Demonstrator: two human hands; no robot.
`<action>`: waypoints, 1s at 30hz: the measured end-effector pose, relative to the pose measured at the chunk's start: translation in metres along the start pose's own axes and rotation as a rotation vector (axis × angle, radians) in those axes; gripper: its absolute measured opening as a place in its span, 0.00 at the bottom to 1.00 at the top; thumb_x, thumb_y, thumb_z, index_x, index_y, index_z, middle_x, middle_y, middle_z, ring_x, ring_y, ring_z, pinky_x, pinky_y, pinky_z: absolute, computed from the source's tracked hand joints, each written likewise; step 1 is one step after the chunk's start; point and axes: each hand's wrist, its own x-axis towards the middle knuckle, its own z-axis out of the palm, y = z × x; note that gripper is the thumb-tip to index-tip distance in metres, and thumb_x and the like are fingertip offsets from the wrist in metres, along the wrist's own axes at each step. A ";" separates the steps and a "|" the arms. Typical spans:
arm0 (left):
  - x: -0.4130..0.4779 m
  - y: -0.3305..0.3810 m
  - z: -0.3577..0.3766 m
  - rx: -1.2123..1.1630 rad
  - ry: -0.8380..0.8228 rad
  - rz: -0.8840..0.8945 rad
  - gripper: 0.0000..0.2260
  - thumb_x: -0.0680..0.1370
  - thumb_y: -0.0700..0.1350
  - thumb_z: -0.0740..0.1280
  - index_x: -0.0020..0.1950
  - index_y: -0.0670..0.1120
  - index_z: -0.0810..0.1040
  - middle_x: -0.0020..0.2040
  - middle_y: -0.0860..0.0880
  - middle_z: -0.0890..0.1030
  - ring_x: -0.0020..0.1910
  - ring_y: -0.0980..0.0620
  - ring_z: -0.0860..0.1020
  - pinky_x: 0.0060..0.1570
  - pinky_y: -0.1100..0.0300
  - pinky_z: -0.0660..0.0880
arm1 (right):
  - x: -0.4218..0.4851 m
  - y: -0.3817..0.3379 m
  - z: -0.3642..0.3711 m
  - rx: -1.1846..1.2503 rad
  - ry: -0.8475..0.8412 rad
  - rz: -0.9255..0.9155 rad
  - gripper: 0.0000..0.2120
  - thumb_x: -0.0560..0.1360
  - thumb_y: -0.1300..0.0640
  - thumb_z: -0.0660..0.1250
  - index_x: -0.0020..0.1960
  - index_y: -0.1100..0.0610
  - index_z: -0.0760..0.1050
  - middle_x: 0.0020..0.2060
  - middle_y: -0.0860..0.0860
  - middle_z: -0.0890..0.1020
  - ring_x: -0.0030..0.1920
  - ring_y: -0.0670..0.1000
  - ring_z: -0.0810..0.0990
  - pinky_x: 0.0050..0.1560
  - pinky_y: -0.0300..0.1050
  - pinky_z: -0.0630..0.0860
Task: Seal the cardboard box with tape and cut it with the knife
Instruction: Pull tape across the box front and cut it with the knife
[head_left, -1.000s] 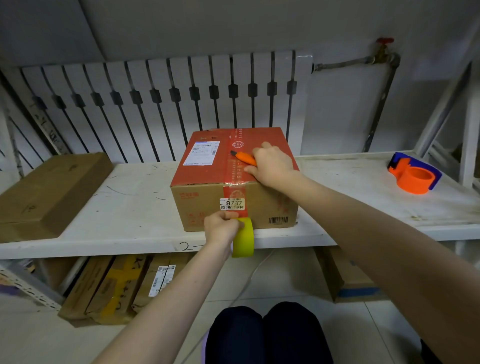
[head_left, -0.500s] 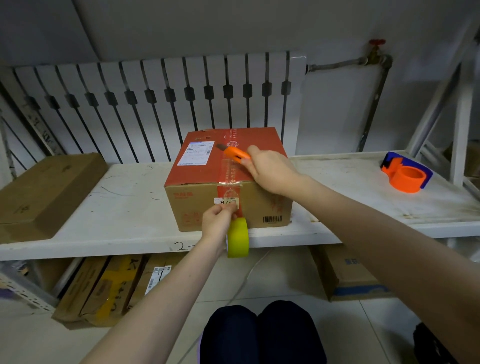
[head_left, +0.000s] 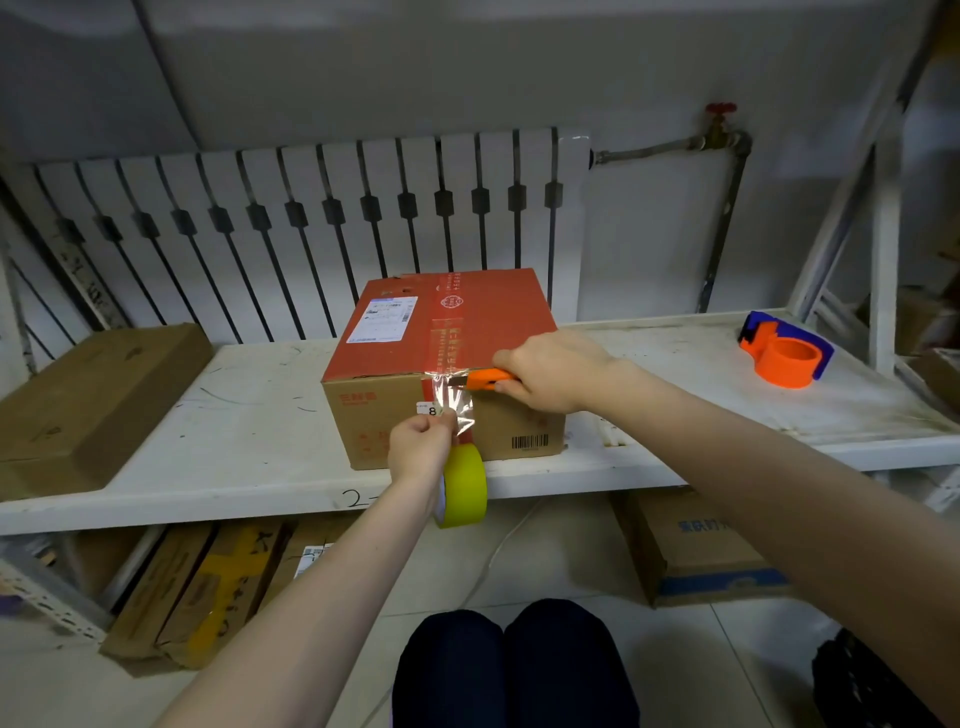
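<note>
Layout: box mid-shelf, both hands at its front face.

Cardboard box (head_left: 447, 332) sits centre on the shelf (head_left: 249, 441), with the radiator (head_left: 311, 218) behind and a pipe (head_left: 727, 218) to the radiator's right. Flat carton (head_left: 93, 395) on the shelf far left, tape dispenser (head_left: 784, 356) far right. Right hand (head_left: 550, 371) holds the knife (head_left: 485, 379) at the box's top front edge, blade at the tape strip (head_left: 449, 400). Left hand (head_left: 421, 441), in front of the box, pinches the strip's lower end, with the tape roll (head_left: 465, 480) just below it. Flattened cartons (head_left: 208, 587) under the shelf on the left, another carton (head_left: 696, 551) under it on the right.
</note>
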 end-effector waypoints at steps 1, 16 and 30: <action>0.000 0.000 0.000 0.007 0.002 -0.004 0.10 0.74 0.48 0.67 0.39 0.42 0.78 0.38 0.44 0.78 0.39 0.47 0.73 0.37 0.58 0.67 | -0.001 0.000 -0.002 -0.017 -0.007 -0.002 0.14 0.80 0.44 0.53 0.54 0.52 0.72 0.38 0.48 0.73 0.37 0.49 0.73 0.36 0.44 0.68; 0.011 -0.004 0.001 0.084 -0.002 -0.012 0.09 0.73 0.48 0.70 0.36 0.43 0.78 0.37 0.44 0.80 0.39 0.46 0.75 0.43 0.57 0.70 | 0.003 -0.018 -0.009 -0.225 -0.024 -0.043 0.14 0.81 0.48 0.53 0.57 0.54 0.71 0.44 0.52 0.80 0.36 0.52 0.72 0.37 0.47 0.72; 0.014 -0.004 0.001 0.071 -0.019 -0.019 0.11 0.74 0.46 0.69 0.35 0.42 0.76 0.33 0.46 0.78 0.36 0.48 0.73 0.43 0.58 0.69 | 0.007 -0.027 -0.016 -0.323 -0.045 -0.046 0.12 0.81 0.50 0.53 0.55 0.54 0.72 0.37 0.50 0.73 0.35 0.51 0.73 0.35 0.45 0.70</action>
